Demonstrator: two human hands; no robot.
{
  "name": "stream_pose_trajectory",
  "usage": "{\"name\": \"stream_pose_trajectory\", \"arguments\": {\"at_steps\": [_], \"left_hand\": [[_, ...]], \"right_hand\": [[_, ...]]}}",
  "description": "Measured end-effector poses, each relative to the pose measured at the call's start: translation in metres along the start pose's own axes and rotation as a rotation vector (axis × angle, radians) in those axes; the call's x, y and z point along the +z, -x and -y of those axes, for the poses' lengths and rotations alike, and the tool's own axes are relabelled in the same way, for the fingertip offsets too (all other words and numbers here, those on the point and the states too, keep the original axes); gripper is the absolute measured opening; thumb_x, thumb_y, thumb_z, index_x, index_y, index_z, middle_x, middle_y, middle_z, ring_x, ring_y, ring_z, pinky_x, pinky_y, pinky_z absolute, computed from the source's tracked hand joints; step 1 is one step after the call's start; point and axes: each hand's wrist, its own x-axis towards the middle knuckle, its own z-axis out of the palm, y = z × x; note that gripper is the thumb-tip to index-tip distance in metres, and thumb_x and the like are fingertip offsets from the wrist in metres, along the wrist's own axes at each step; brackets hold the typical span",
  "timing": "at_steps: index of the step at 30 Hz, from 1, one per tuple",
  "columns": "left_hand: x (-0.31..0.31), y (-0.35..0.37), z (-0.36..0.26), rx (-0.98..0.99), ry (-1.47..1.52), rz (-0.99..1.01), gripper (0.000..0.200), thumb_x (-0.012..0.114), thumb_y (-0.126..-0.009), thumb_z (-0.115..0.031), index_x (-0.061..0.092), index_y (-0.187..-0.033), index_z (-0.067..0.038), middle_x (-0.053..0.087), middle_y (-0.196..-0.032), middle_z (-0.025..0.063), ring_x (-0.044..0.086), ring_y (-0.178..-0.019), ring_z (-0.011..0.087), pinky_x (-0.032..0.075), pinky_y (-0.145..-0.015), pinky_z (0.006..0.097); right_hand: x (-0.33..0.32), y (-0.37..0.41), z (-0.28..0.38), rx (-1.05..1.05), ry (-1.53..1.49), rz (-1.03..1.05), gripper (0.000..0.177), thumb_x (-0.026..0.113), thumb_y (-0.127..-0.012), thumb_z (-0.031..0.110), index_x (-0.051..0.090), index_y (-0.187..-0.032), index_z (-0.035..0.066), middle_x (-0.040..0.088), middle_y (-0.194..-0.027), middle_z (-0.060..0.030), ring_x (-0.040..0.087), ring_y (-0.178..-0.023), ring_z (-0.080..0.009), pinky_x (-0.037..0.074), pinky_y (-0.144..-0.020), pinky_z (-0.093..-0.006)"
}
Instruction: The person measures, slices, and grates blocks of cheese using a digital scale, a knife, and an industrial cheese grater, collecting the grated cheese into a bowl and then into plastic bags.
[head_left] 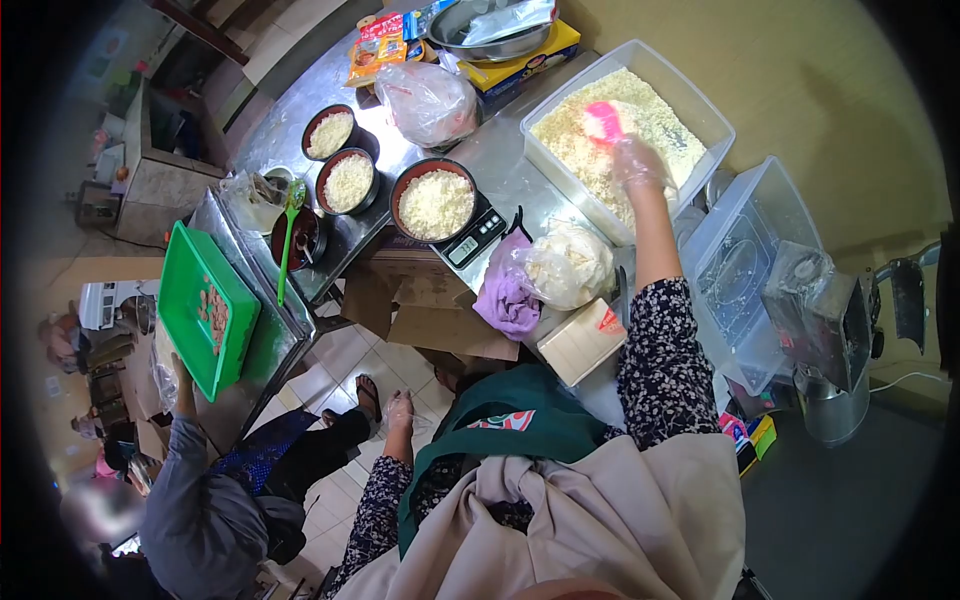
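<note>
My right hand [640,163], in a clear plastic glove, is closed on a pink scoop [604,120]. The scoop rests in pale yellow, crumbly shreds [570,125] that fill a large clear plastic tub [530,150]. My left hand [400,410], also gloved, hangs beside my body above the floor, fingers loosely apart and holding nothing. On a digital kitchen scale [472,240] sits a round dark pan [397,215] heaped with the same shreds. Two smaller round pans, one nearer [372,195] and one farther [308,150], hold shreds too.
Near me on the table are a purple cloth [508,290], a bag of pale dough-like stuff [570,265] and a wooden block-like box [582,342]. An empty-looking clear tub [760,250] stands right. At left, a co-worker's hand [183,385] touches a green tray [215,375]; a green spatula [287,250] lies nearby.
</note>
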Motion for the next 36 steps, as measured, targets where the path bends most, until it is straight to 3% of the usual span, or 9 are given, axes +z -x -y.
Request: {"name": "stream_pose_trajectory", "arguments": {"at_steps": [3,5,9,15,18,21,24,30,36], "left_hand": [[-0.002,0.005,-0.007,0.020,0.099,0.014,0.052,0.054,-0.085,-0.043,0.055,-0.126,-0.010,0.059,-0.122,0.0188,0.052,-0.117,0.0331,0.039,-0.099,0.0385],[-0.004,0.009,-0.015,0.047,-0.055,-0.028,0.052,0.055,-0.085,-0.043,0.056,-0.125,-0.010,0.059,-0.122,0.0191,0.053,-0.117,0.0332,0.039,-0.099,0.0388],[-0.001,0.009,-0.011,0.049,-0.106,-0.014,0.053,0.055,-0.084,-0.044,0.056,-0.125,-0.011,0.058,-0.122,0.0194,0.052,-0.117,0.0337,0.039,-0.100,0.0394],[0.006,-0.003,-0.003,0.009,-0.149,0.004,0.053,0.054,-0.085,-0.045,0.056,-0.126,-0.011,0.057,-0.123,0.0192,0.052,-0.118,0.0341,0.039,-0.100,0.0398],[0.012,-0.016,0.006,0.048,-0.044,0.004,0.054,0.054,-0.085,-0.046,0.056,-0.126,-0.011,0.057,-0.123,0.0188,0.051,-0.118,0.0338,0.039,-0.100,0.0399],[-0.001,0.007,-0.018,0.077,-0.099,0.000,0.053,0.054,-0.086,-0.045,0.056,-0.126,-0.010,0.057,-0.124,0.0187,0.051,-0.119,0.0333,0.039,-0.100,0.0400],[-0.003,0.009,-0.023,0.086,-0.001,-0.001,0.053,0.054,-0.086,-0.044,0.056,-0.125,-0.009,0.058,-0.123,0.0190,0.052,-0.118,0.0328,0.039,-0.100,0.0392],[-0.006,0.018,-0.021,0.004,-0.070,-0.025,0.052,0.054,-0.086,-0.043,0.057,-0.124,-0.008,0.059,-0.120,0.0196,0.053,-0.116,0.0338,0.039,-0.099,0.0380],[-0.004,0.014,-0.012,-0.013,-0.109,-0.025,0.052,0.055,-0.085,-0.043,0.057,-0.124,-0.008,0.059,-0.121,0.0198,0.053,-0.116,0.0336,0.040,-0.099,0.0384]], "right_hand": [[-0.002,0.001,-0.022,0.017,0.006,-0.089,0.028,0.048,-0.088,0.026,0.065,-0.092,0.005,0.065,-0.094,-0.0216,0.064,-0.087,-0.0379,0.049,-0.075,-0.0468],[0.008,0.001,-0.040,-0.041,0.071,-0.042,0.029,0.048,-0.087,0.027,0.066,-0.093,0.005,0.065,-0.092,-0.0216,0.064,-0.089,-0.0371,0.049,-0.076,-0.0470],[-0.026,0.039,-0.019,0.011,0.040,-0.055,0.031,0.049,-0.087,0.029,0.064,-0.084,0.002,0.064,-0.085,-0.0228,0.062,-0.081,-0.0404,0.048,-0.072,-0.0477],[0.026,0.015,-0.007,-0.262,0.075,0.089,0.034,0.051,-0.087,0.031,0.065,-0.084,0.001,0.061,-0.084,-0.0258,0.060,-0.076,-0.0414,0.047,-0.068,-0.0472],[0.055,-0.002,-0.035,-0.484,-0.269,0.103,0.032,0.054,-0.088,0.031,0.065,-0.084,0.002,0.064,-0.077,-0.0179,0.059,-0.067,-0.0315,0.046,-0.063,-0.0396],[0.051,0.013,-0.050,0.007,-0.964,0.201,0.024,0.064,-0.087,0.031,0.060,-0.082,0.007,0.053,-0.076,0.0049,0.044,-0.068,-0.0083,0.038,-0.061,-0.0251],[0.025,0.036,-0.038,0.135,-0.983,0.090,0.023,0.066,-0.085,0.030,0.061,-0.082,0.008,0.053,-0.073,0.0039,0.044,-0.066,-0.0084,0.037,-0.059,-0.0260],[0.051,0.017,-0.062,0.101,-1.012,0.002,0.020,0.066,-0.085,0.029,0.062,-0.083,0.009,0.050,-0.071,0.0056,0.042,-0.064,-0.0074,0.034,-0.056,-0.0261],[0.006,0.027,-0.033,0.084,-0.935,-0.037,0.022,0.058,-0.091,0.031,0.063,-0.086,0.011,0.042,-0.064,0.0079,0.037,-0.057,-0.0050,0.029,-0.051,-0.0234]]}}
